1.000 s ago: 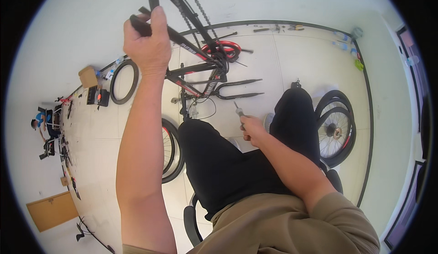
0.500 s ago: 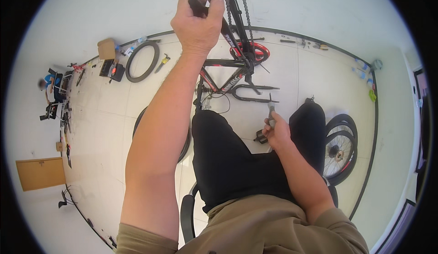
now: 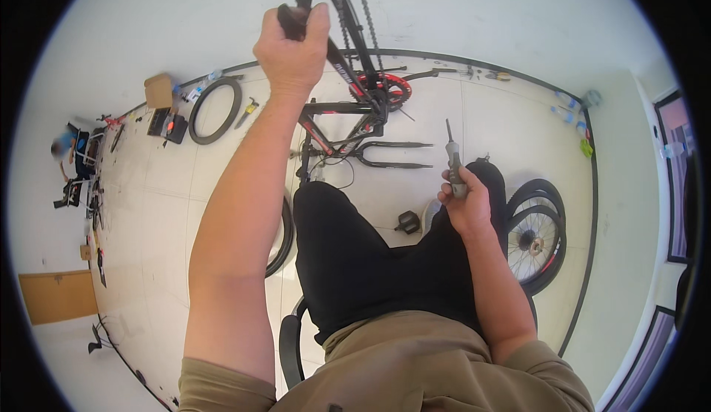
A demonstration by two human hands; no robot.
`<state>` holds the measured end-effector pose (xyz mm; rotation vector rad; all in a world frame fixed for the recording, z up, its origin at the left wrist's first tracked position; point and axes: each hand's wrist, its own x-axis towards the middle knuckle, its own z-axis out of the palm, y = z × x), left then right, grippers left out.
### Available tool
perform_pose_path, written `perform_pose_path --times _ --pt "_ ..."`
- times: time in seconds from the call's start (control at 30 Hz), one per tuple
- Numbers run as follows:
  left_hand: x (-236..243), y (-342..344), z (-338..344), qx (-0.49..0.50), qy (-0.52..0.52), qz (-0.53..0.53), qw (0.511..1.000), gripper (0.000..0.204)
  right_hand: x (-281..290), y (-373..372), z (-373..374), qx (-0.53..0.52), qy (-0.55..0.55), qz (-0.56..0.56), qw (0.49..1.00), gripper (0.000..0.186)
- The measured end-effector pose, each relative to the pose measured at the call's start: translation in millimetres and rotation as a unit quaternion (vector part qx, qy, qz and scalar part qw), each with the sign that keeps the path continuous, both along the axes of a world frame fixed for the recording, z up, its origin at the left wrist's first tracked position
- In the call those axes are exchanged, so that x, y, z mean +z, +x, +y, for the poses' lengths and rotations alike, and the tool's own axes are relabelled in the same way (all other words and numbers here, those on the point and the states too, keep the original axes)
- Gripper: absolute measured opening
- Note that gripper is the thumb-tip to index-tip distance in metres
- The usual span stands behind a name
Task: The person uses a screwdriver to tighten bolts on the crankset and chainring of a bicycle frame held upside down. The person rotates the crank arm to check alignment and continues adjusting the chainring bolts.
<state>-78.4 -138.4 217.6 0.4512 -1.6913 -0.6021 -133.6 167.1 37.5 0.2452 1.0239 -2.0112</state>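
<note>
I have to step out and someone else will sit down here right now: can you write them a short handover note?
Left hand: raised, fist closed on a black part of the bike frame.
Right hand: grips a screwdriver, tip up, clear of the bike.
Frame lies on the floor ahead, wheels off; two wheels at right, loose tyre at left, pedal by the knee.
Done: wheels removed.
Left: tool not yet on the frame.

Black bike frame (image 3: 348, 79) — upturned, screwdriver (image 3: 452, 160) upright, probably grey-handled
</note>
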Motion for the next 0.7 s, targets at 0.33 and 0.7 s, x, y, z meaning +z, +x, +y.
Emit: perform_pose_path --times 0.33,0.7 --pt "-11.0 12.2 -11.4 -0.031 0.027 -0.002 0.999 0.032 25.5 -11.8 -14.5 0.015 -0.057 -0.028 0.998 0.028" --pt "-8.5 26.6 1.8 -0.061 0.017 -0.016 0.998 0.024 -18.7 0.8 -28.9 0.063 0.055 -0.004 0.996 0.022"
